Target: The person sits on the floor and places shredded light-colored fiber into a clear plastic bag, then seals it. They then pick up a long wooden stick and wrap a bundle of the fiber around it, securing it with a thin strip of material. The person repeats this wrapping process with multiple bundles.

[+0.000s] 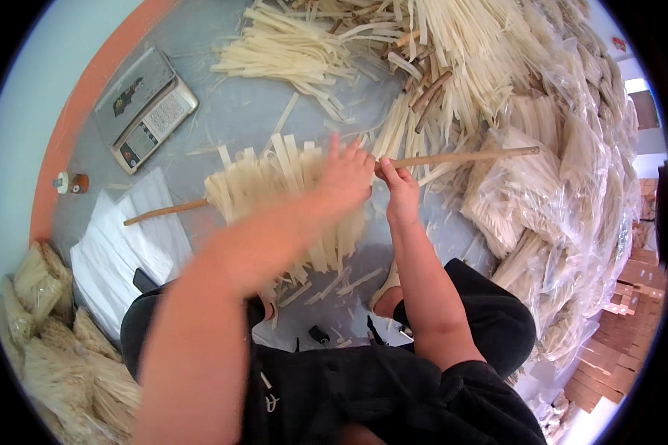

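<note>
A thin brown wooden stick [467, 157] lies crosswise in front of me, tilted slightly up to the right. My right hand [401, 191] is closed around it, right of its middle. Pale flat strips [254, 185] hang side by side over the stick's left part, their ends sticking up above it and down below. My left hand [345, 176] is beside my right one, over the right end of the row of strips. Motion blurs its fingers, so whether it grips a strip or the stick cannot be made out.
Loose pale strips [282, 48] are heaped at the far side, with strip-laden sticks [432, 100] to their right. Plastic-wrapped bundles [527, 193] pile up along the right. At the left are a digital scale [163, 119], a small jar [72, 183], white sheets [115, 245] and more bundles [63, 348].
</note>
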Tool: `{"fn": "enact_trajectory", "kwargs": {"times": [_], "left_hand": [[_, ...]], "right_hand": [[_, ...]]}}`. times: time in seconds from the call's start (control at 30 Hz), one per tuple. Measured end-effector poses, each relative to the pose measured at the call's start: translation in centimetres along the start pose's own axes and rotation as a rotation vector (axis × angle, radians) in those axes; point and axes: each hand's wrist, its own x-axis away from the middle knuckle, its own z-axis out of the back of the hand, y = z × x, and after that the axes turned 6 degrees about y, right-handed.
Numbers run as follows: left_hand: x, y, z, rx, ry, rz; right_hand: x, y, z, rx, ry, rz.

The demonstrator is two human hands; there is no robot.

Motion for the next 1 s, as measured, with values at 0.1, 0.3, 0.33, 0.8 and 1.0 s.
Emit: {"fn": "enact_trajectory", "kwargs": {"times": [0.1, 0.3, 0.33, 0.8, 1.0], "left_hand": [[-1.7, 2.8, -3.6, 0.042, 0.005, 0.116], [-0.1, 1.4, -5.0, 0.120, 0.019, 0.277], [0.6, 0.8, -4.9, 0.104, 0.027, 0.263], [1.8, -0.5, -7.2, 0.153, 0.250, 0.133], [4.0, -1.9, -8.9, 0.162, 0.260, 0.107]], "right_hand": [[-1.8, -0.3, 2.9, 0.072, 0.152, 0.078], [-9.3, -5.4, 12.3, 0.065, 0.416, 0.259], [-10.8, -7.4, 13.4, 0.030, 0.476, 0.286], [-3.3, -3.4, 4.1, -0.617, 0.029, -0.196], [-5.5, -1.0, 4.0, -0.605, 0.317, -0.199]]}}
